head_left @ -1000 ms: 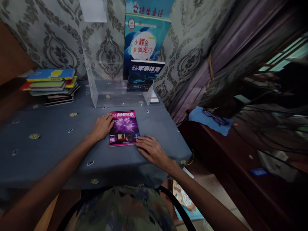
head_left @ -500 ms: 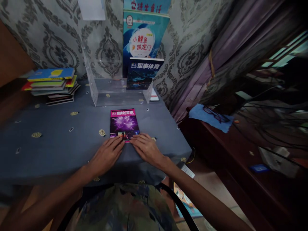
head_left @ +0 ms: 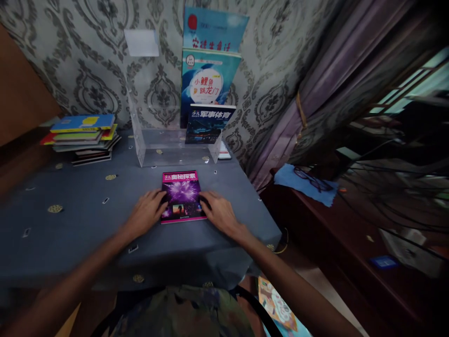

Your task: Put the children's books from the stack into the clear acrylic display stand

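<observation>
A pink and purple magazine (head_left: 182, 194) lies flat on the blue-grey tablecloth (head_left: 80, 220) in front of me. My left hand (head_left: 145, 213) rests on the cloth at its left edge, fingers spread and touching the cover's lower left side. At the magazine's right edge lies my right hand (head_left: 220, 213), fingers stretched flat with the tips on the cover's lower right. Neither hand grips it. Behind the magazine stands a clear acrylic book stand (head_left: 168, 140) holding a dark blue magazine (head_left: 208, 124) and two light blue books (head_left: 206, 79) stepped up behind it.
A stack of several books (head_left: 82, 138) sits at the table's back left. To the right is a dark wooden desk (head_left: 351, 252) with a blue cloth and glasses (head_left: 307, 180) and tangled cables. Purple curtains hang at the right. A picture book (head_left: 277, 309) lies on the floor.
Both hands slid from the magazine's near edge out to its left and right sides. The view tilted up a little, so the table sits lower in the frame.
</observation>
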{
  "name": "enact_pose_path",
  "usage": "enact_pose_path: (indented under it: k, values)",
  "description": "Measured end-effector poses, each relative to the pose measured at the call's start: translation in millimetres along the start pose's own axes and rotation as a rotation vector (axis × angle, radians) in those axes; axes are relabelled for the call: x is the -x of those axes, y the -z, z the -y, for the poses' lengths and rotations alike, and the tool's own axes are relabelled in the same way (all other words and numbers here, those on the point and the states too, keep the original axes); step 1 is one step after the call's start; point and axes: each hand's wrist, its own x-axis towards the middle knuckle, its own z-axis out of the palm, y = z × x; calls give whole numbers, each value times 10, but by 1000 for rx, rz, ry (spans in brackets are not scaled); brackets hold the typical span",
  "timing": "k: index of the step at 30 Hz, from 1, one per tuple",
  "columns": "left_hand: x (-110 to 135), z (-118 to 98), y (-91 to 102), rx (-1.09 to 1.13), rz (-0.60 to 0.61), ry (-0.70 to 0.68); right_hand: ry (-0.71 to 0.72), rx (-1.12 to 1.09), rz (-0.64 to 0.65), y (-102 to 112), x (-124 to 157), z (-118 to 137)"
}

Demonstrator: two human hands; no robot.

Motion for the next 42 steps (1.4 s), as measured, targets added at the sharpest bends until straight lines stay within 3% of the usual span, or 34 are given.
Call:
enact_pose_path:
  k: [3, 8, 19, 33, 37, 42]
  values:
    - [-157, 122, -145, -30, -4, 98, -28, 4, 27, -12, -162, 67]
    - [-250, 159, -350, -33, -32, 123, -9, 46, 16, -108, -339, 81]
    - [-607, 236, -482, -81, -21, 204, -40, 48, 74, -257, -859, 7]
    - [-654, 150, -343, -142, 77, 112, -29, 65, 85, -314, -871, 1]
    - [-713, 119, -355, -136, 116, 39, -12, 72, 74, -344, -871, 14]
    - [-775, 7, -407, -151, 167, 71, -12, 55, 83, -359, -881, 17]
